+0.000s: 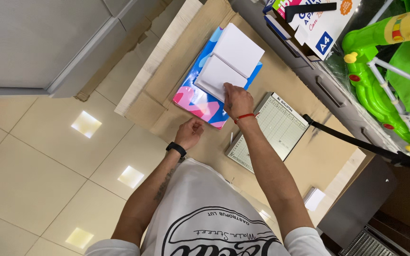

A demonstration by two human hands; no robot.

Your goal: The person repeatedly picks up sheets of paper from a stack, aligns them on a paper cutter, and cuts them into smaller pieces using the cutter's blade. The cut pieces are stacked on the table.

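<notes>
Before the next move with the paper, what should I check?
1. Right hand on the near stack: ok.
2. Left hand off the paper, curled beside the package: ok.
3. Blade arm swung off the cutter: ok.
4. Near stack square with far stack: not ok, they lie offset.
5. Right hand's grip on sheets: cannot tell.
</notes>
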